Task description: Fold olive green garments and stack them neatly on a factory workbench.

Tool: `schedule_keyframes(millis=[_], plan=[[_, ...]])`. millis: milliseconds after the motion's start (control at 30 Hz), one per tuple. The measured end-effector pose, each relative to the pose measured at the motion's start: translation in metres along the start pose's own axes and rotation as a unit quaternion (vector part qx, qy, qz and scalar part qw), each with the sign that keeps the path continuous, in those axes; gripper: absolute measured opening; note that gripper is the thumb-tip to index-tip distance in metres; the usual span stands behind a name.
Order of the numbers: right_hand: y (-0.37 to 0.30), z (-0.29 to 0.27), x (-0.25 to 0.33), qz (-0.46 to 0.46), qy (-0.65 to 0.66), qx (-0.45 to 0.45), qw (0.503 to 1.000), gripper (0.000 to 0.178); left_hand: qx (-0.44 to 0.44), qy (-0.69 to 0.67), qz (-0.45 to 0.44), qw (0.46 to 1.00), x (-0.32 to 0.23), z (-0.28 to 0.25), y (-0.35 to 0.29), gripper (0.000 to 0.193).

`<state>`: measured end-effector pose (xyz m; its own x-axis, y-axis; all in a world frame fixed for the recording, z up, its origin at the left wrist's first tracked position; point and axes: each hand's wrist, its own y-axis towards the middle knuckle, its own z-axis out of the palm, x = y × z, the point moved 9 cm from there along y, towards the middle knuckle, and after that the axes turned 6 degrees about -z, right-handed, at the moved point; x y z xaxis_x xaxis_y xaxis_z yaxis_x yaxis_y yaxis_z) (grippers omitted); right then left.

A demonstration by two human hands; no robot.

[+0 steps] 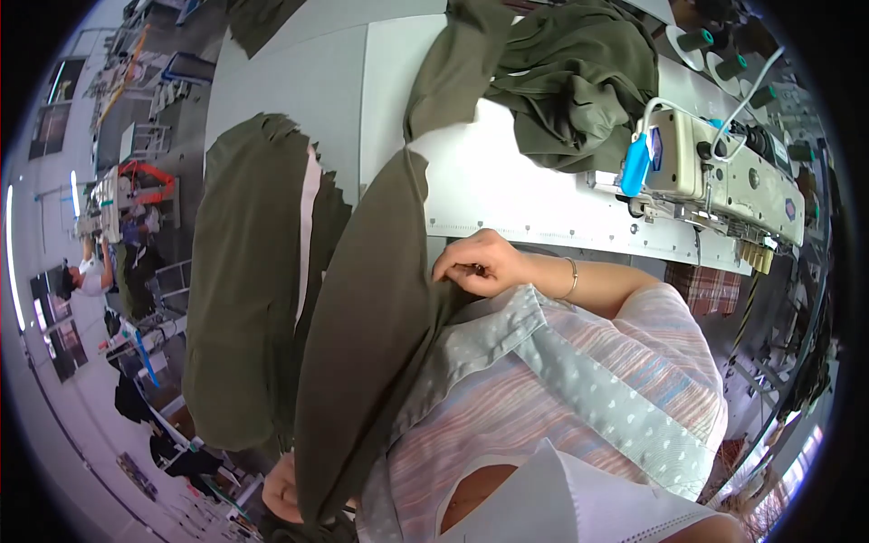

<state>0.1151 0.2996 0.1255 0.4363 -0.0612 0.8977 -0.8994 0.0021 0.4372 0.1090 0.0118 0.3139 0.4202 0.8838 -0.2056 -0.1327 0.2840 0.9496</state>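
A long dark olive fabric piece hangs in front of me, from the white sewing table's edge down to the lower left. My right hand, with a thin bracelet at the wrist, pinches the edge of this piece just in front of the table. At the bottom left, my left hand is closed at the lower end of the cloth, partly hidden behind it. To the left lies a stack of olive cut pieces, with a pale pink strip showing along its side.
On the white tabletop a crumpled heap of olive cloth lies toward the back. An industrial sewing machine with a blue attachment stands at the right, and green thread cones are behind it. A person works far to the left.
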Motion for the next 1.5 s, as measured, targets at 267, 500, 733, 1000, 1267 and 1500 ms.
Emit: schedule_keyframes(millis=[267, 500, 733, 1000, 1267, 1500], plan=[[0.004, 0.057, -0.074, 0.159, -0.087, 0.01, 0.983, 0.017, -0.389, 0.645, -0.616, 0.232, 0.002, -0.091, -0.174, 0.018], [-0.019, 0.138, -0.077, 0.357, 0.075, 0.191, 0.911, 0.029, -0.569, 0.363, -0.519, 0.524, 0.055, -0.118, -0.245, 0.031], [-0.032, 0.149, -0.099, 0.38, 0.052, 0.206, 0.9, 0.039, -0.549, 0.299, -0.547, 0.557, 0.066, -0.111, -0.258, 0.042], [-0.032, 0.145, -0.101, 0.376, 0.01, 0.193, 0.906, 0.04, -0.558, 0.276, -0.557, 0.55, 0.067, -0.108, -0.258, 0.044], [-0.051, 0.161, -0.11, 0.472, 0.204, 0.112, 0.85, 0.033, -0.548, 0.271, -0.554, 0.564, 0.078, -0.109, -0.261, 0.045], [-0.056, 0.157, -0.109, 0.472, 0.225, 0.097, 0.847, 0.029, -0.546, 0.251, -0.559, 0.571, 0.085, -0.11, -0.264, 0.042]])
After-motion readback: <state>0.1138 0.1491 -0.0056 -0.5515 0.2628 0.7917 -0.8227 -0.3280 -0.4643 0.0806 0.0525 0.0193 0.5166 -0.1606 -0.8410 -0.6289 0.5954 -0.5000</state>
